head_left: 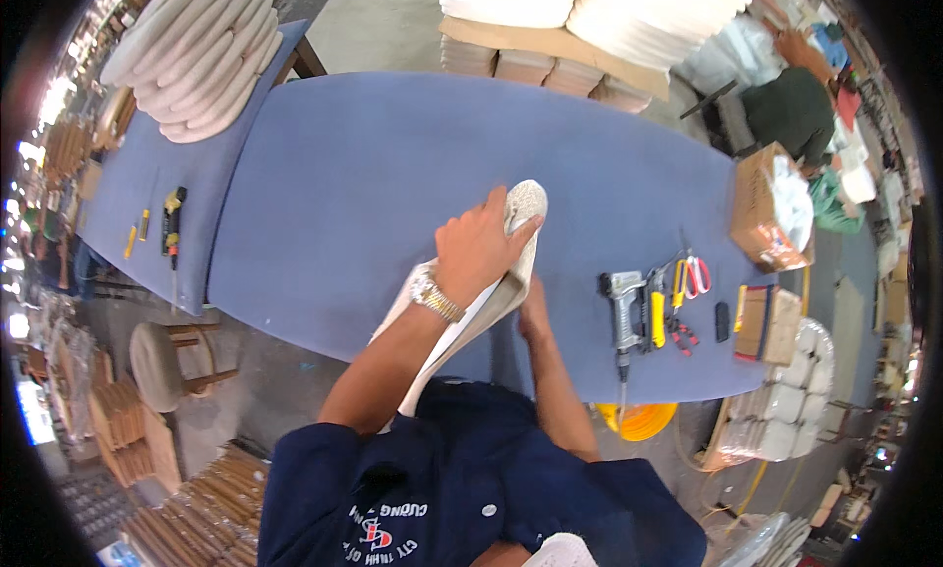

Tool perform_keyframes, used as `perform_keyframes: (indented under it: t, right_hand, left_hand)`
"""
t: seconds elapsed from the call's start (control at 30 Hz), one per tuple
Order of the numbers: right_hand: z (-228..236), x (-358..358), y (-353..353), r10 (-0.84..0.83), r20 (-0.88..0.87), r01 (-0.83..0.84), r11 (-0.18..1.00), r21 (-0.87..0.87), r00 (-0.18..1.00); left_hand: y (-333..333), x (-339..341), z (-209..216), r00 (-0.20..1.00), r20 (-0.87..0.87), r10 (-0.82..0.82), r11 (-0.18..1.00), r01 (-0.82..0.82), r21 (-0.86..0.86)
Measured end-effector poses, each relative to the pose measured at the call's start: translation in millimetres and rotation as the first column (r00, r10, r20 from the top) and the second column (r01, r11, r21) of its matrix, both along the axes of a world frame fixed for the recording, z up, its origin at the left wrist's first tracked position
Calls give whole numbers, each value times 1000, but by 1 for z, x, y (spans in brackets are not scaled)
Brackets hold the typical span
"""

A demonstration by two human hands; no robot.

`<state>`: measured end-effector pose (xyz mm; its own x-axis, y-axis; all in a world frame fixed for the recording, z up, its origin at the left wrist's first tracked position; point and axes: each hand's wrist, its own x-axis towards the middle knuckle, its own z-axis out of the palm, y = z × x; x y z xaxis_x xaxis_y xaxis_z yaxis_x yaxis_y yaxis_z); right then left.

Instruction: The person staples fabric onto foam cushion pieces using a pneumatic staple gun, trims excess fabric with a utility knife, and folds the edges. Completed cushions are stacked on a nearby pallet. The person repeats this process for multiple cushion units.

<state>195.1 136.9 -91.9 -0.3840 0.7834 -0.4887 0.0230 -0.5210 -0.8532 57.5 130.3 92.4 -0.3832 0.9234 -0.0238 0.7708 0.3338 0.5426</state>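
Observation:
A light beige upholstered seat pad (527, 201) is tipped up on its edge over the blue-covered table (344, 174), its rounded far end pointing away from me. My left hand (481, 251), with a metal wristwatch on its wrist, wraps over the pad's upper side. Its thumb presses the speckled fabric near the far end. On the pad's other side, low and close to the table, is my right hand (533, 310). The pad hides its fingers, so their grip cannot be made out. A whitish inner face of the pad shows below my left hand.
Right on the table lie a staple gun (623, 307) with an air hose, a yellow-handled cutter (657, 316), red-handled scissors (697, 276) and pliers (680, 336). Cardboard boxes (761, 208) stand at the right edge. Stacked pads (201, 56) and a screwdriver-like tool (173, 223) occupy the left table.

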Motion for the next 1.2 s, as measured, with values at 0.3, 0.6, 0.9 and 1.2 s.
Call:
perform_keyframes:
  t: [0.3,0.6,0.9,1.2]
  right_hand:
    - [91,30,46,-89,43,55,860,507,995]
    - [81,13,73,-205,261,-107,556,824,943]
    - [78,28,82,-307,322,-118,534,837,896]
    - [67,30,104,-310,159,143,758,636,937]
  left_hand:
    - [-40,14,-49,988,153,-14,996,27,-85]
    - [4,3,-60,990,51,-132,981,123,153]
    - [36,11,-81,957,220,-191,942,116,314]
    - [38,20,-82,890,426,-161,974,74,213]
